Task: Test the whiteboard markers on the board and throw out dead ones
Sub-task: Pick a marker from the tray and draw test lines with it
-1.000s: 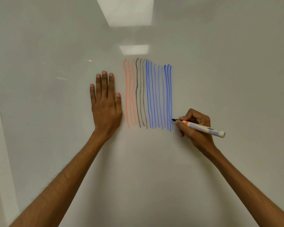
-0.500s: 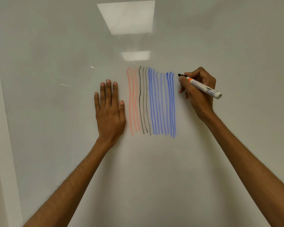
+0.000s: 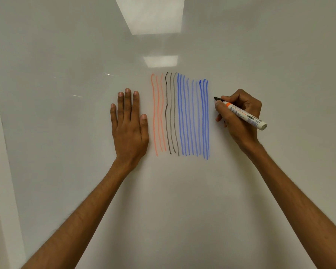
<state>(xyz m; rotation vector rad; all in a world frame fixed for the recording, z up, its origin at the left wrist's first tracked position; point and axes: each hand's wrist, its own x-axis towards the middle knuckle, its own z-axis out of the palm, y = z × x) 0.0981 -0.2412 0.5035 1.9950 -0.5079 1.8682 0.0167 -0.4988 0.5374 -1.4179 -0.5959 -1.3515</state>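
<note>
The right hand [image 3: 239, 131] has swung the marker [image 3: 244, 115] up from the foot of the blue lines [image 3: 192, 117] to their top, and now it sits a little way down again, its tip [image 3: 216, 98] just to the right of the last blue stroke. The fingers [image 3: 219, 106] pinch the barrel near its orange band. There's no fresh line above the tip. Either it isn't touching the board [image 3: 182, 200] yet or it isn't writing, and I can't tell which. If the stroke stays blank, this one looks bound for the bin.

The left hand [image 3: 129, 129] hasn't budged; it lies flat on the board, fingers straight, just left of the orange lines [image 3: 157, 113] and holding nothing. The black lines [image 3: 170, 113] stand between orange and blue.
</note>
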